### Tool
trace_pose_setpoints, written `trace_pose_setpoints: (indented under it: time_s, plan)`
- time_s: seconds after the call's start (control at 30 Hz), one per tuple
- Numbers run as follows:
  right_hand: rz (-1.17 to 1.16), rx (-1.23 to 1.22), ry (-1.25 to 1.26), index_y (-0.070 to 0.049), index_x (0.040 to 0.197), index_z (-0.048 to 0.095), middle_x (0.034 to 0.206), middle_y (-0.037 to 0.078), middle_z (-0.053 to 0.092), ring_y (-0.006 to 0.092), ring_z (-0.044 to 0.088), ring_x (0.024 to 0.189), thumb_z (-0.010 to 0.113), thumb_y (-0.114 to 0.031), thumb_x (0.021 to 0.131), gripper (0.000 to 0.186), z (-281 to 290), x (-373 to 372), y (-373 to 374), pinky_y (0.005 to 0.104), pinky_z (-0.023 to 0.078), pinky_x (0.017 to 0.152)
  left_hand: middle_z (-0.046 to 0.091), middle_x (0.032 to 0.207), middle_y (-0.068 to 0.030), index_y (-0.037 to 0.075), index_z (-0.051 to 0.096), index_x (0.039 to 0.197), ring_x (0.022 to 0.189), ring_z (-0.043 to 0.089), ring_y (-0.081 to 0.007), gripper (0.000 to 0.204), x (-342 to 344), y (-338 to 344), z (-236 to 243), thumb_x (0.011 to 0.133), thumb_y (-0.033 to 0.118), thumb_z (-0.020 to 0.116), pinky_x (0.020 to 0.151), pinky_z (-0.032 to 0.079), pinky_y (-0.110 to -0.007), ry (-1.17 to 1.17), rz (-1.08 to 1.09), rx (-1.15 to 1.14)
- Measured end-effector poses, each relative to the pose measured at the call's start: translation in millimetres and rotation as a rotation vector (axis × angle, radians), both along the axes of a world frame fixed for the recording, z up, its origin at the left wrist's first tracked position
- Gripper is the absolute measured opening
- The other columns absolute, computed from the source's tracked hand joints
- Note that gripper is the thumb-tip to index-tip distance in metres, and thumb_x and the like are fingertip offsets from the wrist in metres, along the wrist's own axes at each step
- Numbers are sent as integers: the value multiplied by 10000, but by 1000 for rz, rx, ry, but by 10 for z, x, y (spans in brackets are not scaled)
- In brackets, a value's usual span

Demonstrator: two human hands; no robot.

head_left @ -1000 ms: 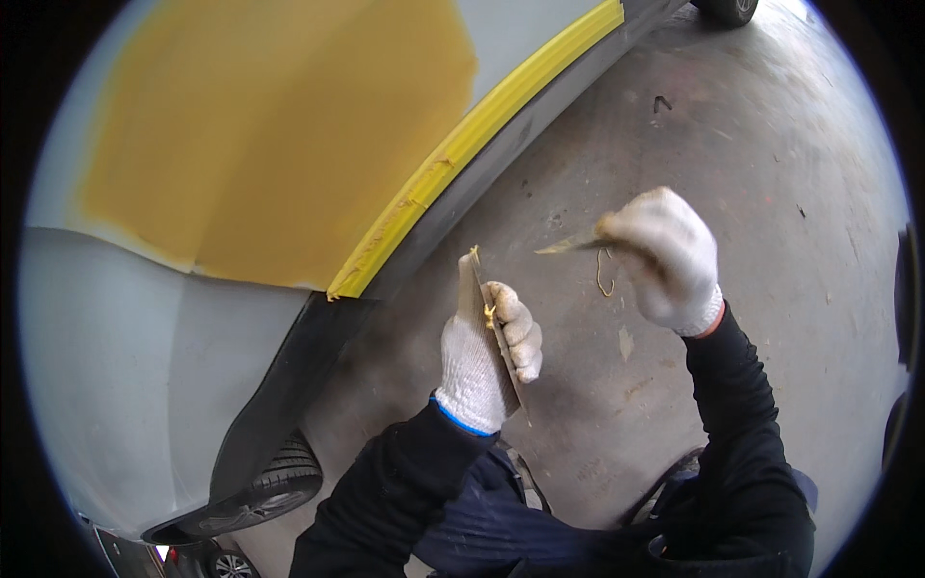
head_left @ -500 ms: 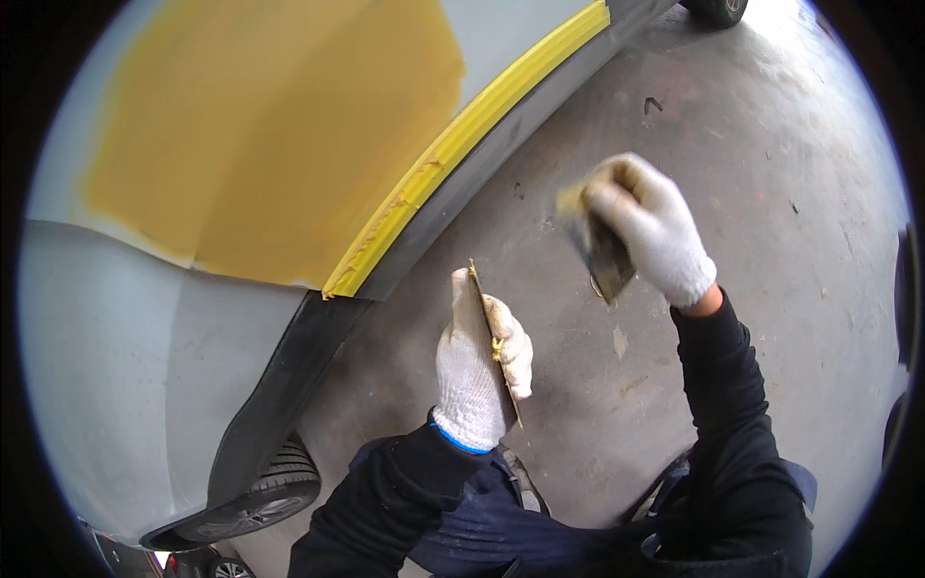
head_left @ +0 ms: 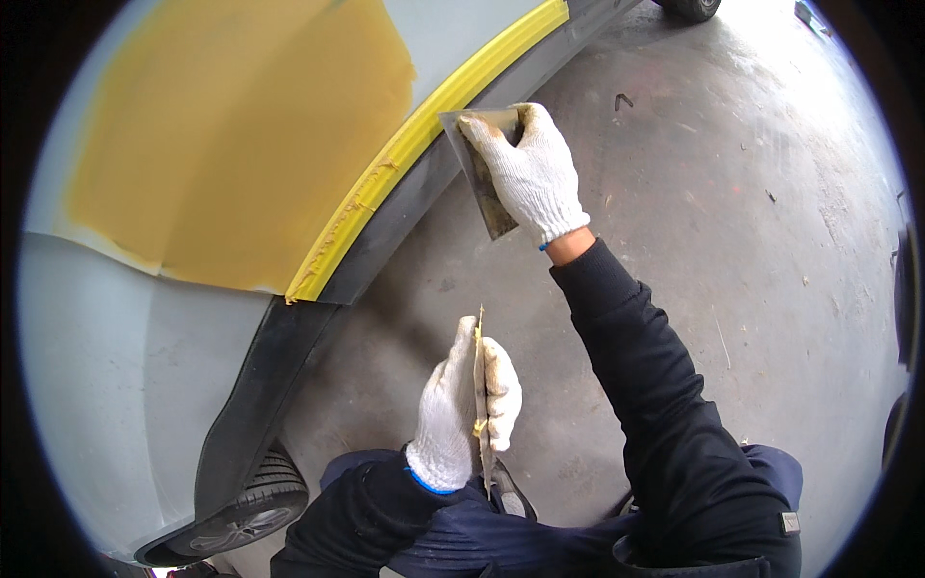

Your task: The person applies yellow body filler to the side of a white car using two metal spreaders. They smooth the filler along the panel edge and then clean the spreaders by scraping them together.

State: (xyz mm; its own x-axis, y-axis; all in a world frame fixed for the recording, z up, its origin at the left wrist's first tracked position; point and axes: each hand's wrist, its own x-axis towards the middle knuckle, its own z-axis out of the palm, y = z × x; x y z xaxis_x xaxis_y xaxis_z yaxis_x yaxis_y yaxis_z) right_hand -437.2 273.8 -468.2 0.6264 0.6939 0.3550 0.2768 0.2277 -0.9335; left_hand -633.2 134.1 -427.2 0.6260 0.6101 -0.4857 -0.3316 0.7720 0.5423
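Observation:
My right hand (head_left: 536,183), in a white knit glove, grips a thin metal putty spreader (head_left: 491,210). Its blade is dark-stained, and one corner overlaps the edge of the car's dark lower trim in view; contact cannot be told. Lower down, my gloved left hand (head_left: 443,419) clasps a thin flat plate (head_left: 479,380) seen edge-on, with yellow putty along its rim. A broad tan filler patch (head_left: 241,144) covers the pale car panel at upper left. Yellow masking tape (head_left: 482,72) runs along that panel's edge, with putty smears on its lower part.
Dark trim (head_left: 385,236) borders the tape. Below the patch are a pale body panel (head_left: 96,337) and a wheel (head_left: 251,511). A small dark bent piece (head_left: 624,100) lies on the grey concrete floor (head_left: 713,222). Another tyre (head_left: 692,8) shows at the top.
My right hand has moved left and up with the spreader, toward the taped edge. My left hand and its plate sit slightly lower, and the plate stands more upright. The view has shifted a little.

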Motion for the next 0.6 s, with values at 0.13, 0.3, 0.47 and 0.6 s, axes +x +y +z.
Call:
trace_pose_setpoints:
  time_s: [0.13, 0.3, 0.47, 0.6]
  plan:
    - [0, 15, 30, 66, 1144, 614, 960, 239, 726, 327, 732, 866, 754, -552, 875, 688, 73, -20, 33, 388, 583, 783, 576, 594, -70, 53, 612, 805, 418, 576, -167, 635, 10, -59, 34, 1112, 534, 335, 394, 515, -267, -9, -5, -15]
    - [6, 26, 45, 66, 1126, 614, 942, 235, 724, 320, 732, 851, 769, -542, 866, 679, 114, -97, 74, 392, 583, 775, 563, 580, -65, 54, 609, 812, 413, 567, -165, 605, -8, -63, 24, 1120, 504, 347, 387, 506, -259, 15, -17, 21]
    - [30, 66, 80, 61, 1098, 613, 937, 234, 722, 323, 731, 834, 791, -499, 863, 633, 141, -230, 16, 392, 582, 765, 543, 575, -55, 56, 598, 831, 388, 511, -140, 565, -5, -121, 76, 1122, 483, 371, 358, 448, -250, 105, 10, 47]
    - [49, 122, 96, 57, 1078, 609, 920, 230, 716, 322, 725, 820, 800, -475, 863, 605, 123, -328, 5, 391, 577, 751, 560, 614, -43, 74, 604, 838, 403, 489, -121, 532, 18, -160, 134, 1111, 489, 414, 361, 406, -235, 190, -24, 99]
